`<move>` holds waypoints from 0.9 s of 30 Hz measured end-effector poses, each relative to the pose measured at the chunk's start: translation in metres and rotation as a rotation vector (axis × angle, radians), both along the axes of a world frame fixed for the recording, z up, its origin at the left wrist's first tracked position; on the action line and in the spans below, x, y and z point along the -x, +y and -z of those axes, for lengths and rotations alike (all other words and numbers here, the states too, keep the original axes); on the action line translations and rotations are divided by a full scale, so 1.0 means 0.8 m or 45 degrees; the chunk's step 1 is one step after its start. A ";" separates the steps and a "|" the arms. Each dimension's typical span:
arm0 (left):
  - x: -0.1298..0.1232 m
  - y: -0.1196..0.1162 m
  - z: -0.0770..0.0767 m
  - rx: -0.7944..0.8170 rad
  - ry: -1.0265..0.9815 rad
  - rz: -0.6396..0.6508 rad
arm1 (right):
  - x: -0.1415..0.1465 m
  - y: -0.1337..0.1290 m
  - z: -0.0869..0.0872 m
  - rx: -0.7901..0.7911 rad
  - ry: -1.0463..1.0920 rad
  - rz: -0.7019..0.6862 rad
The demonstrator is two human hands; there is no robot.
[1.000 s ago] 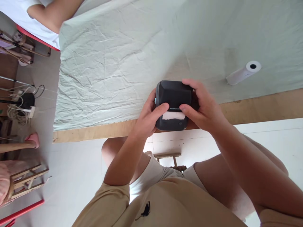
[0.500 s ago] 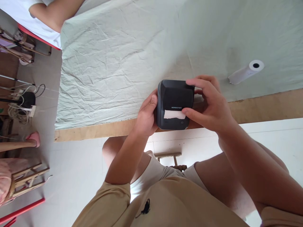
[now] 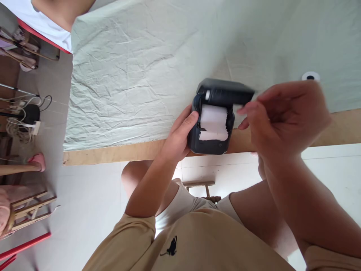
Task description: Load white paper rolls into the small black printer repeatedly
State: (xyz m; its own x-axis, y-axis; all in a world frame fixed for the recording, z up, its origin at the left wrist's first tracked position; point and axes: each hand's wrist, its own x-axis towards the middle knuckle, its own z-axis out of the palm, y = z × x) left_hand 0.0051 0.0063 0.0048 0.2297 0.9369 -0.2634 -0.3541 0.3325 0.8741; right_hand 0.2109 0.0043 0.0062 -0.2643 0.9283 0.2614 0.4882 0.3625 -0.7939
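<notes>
My left hand (image 3: 179, 136) grips the left side of a small black label printer (image 3: 209, 147) at the table's front edge, thumb on top. The printer's lid (image 3: 229, 93) is swung up and back. Inside the printer sits a white paper roll (image 3: 213, 116), its ragged paper end lying over the front. My right hand (image 3: 290, 120) is just right of the lid, fingers bent and smeared by motion; whether it touches the lid is unclear. Behind that hand, a second white paper roll (image 3: 316, 76) on the table is mostly hidden.
A wrinkled pale green cloth (image 3: 135, 82) covers the table, leaving a bare wooden edge (image 3: 113, 155) in front. Another person's arm (image 3: 63, 13) rests at the far left corner. Tangled cables (image 3: 21, 131) and a wooden stool (image 3: 32, 212) are on the floor at left.
The printer's lid, closed before, now stands open and shows the roll inside. My right hand has moved right, away from the printer's top; my left hand keeps its hold.
</notes>
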 end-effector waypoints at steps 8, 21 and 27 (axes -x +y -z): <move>0.000 -0.002 -0.007 -0.049 0.074 0.067 | 0.002 0.018 -0.031 -0.208 -0.339 0.190; 0.002 -0.005 0.000 0.061 0.106 0.023 | -0.039 0.026 -0.062 -0.046 0.135 0.177; 0.004 -0.006 0.002 0.112 0.076 0.018 | -0.048 0.044 -0.016 0.167 0.432 0.637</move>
State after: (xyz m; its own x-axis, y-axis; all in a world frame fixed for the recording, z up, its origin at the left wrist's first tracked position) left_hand 0.0015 0.0014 0.0034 0.2242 0.9064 -0.3580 -0.2970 0.4134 0.8607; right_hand 0.2493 0.0398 0.0193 0.2897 0.9483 0.1297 0.2860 0.0435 -0.9572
